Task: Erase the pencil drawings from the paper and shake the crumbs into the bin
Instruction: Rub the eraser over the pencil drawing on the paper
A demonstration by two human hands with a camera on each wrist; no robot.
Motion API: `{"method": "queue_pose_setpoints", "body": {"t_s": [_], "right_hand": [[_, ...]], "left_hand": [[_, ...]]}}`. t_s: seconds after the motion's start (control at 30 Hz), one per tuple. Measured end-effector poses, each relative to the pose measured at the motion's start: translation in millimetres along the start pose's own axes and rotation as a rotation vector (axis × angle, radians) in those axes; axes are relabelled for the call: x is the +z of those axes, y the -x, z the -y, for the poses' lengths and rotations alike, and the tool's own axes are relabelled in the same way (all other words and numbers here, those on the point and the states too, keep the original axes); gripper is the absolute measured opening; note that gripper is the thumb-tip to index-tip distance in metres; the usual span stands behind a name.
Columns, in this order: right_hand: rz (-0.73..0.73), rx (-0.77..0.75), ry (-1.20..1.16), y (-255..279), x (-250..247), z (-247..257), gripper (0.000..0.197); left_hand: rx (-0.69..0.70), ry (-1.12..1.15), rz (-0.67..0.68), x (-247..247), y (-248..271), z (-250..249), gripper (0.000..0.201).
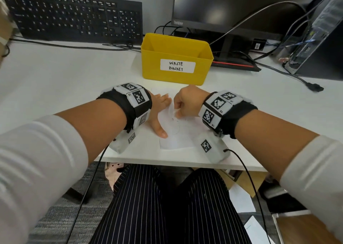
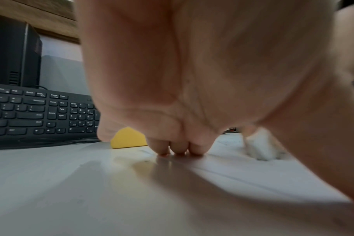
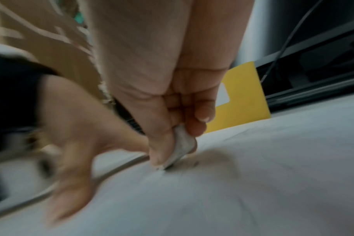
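Note:
A white sheet of paper point(image 1: 178, 137) with faint pencil lines lies near the desk's front edge. My left hand point(image 1: 159, 111) rests flat on its left part, fingers straight, fingertips point(image 2: 178, 150) pressing down. My right hand point(image 1: 187, 102) pinches a white eraser point(image 3: 182, 145) between thumb and fingers, its lower edge touching the paper point(image 3: 253, 175). The eraser point(image 2: 261, 146) also shows blurred in the left wrist view. The yellow bin point(image 1: 176, 59) labelled "WASTE BASKET" stands just behind both hands.
A black keyboard point(image 1: 74, 15) leans at the back left. A monitor point(image 1: 241, 5) and its stand are behind the bin, a computer tower point(image 1: 319, 31) at the right, with cables point(image 1: 289, 72) trailing over the white desk point(image 1: 55, 80).

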State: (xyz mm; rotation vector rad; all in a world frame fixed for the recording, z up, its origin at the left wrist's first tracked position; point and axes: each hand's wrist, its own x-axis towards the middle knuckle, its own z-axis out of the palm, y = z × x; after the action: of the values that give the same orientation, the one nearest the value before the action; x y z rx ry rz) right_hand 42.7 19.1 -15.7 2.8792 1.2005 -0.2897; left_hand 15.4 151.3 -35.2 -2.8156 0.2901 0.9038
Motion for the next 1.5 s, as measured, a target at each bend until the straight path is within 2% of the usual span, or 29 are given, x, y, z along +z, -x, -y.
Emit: {"method": "queue_pose_setpoints", "body": {"t_s": [0.2, 0.3, 0.37, 0.43, 0.57, 0.7, 0.8, 0.9, 1.03, 1.1, 1.2, 1.3, 1.37, 1.5], "right_hand": [[0.074, -0.110, 0.030, 30.7, 12.1, 5.2, 0.009], [0.086, -0.061, -0.013, 23.3, 2.4, 2.7, 0.022], [0.048, -0.017, -0.027, 14.4, -2.2, -0.6, 0.024], [0.026, -0.007, -0.024, 9.9, -2.5, -2.0, 0.023], [0.050, -0.071, 0.018, 25.5, 8.9, 5.8, 0.010], [0.099, -0.140, 0.021, 39.2, 10.1, 10.1, 0.019], [0.064, -0.090, 0.021, 24.6, 1.6, 5.9, 0.026], [0.014, -0.049, 0.025, 13.3, 1.5, 2.7, 0.023], [0.031, -0.056, 0.021, 24.9, 11.7, 3.4, 0.009], [0.056, -0.080, 0.024, 32.9, 13.0, 4.8, 0.019], [0.126, -0.098, 0.023, 30.7, 4.5, 5.2, 0.015], [0.074, -0.031, -0.005, 17.7, -3.5, 2.0, 0.024], [0.026, -0.004, 0.002, 12.2, -2.7, 1.0, 0.023], [0.036, -0.036, 0.027, 25.4, 9.4, 8.1, 0.015]], "left_hand": [[-0.007, -0.010, -0.003, 1.3, -2.7, 0.9, 0.121], [0.003, 0.002, 0.009, -0.3, -1.8, 0.6, 0.123], [0.031, 0.013, 0.037, -4.0, 2.8, -2.5, 0.128], [0.052, 0.022, 0.050, -7.5, 8.4, -5.5, 0.124], [0.027, 0.000, 0.050, -7.3, 5.6, -4.7, 0.110], [0.010, -0.032, 0.057, -6.3, 3.2, -3.3, 0.114], [0.028, -0.012, 0.057, -7.8, 6.0, -4.3, 0.111], [0.039, 0.007, 0.055, -8.0, 6.6, -4.3, 0.108], [0.015, -0.047, 0.065, -7.7, 4.4, -2.9, 0.113], [0.009, -0.052, 0.067, -7.5, 3.5, -2.8, 0.114], [0.008, -0.038, 0.071, -6.9, 3.3, -1.9, 0.114], [0.035, -0.022, 0.068, -9.2, 6.7, -4.8, 0.112], [0.039, -0.016, 0.061, -10.3, 9.0, -7.4, 0.109], [0.020, -0.049, 0.067, -8.6, 6.6, -6.9, 0.110]]}}
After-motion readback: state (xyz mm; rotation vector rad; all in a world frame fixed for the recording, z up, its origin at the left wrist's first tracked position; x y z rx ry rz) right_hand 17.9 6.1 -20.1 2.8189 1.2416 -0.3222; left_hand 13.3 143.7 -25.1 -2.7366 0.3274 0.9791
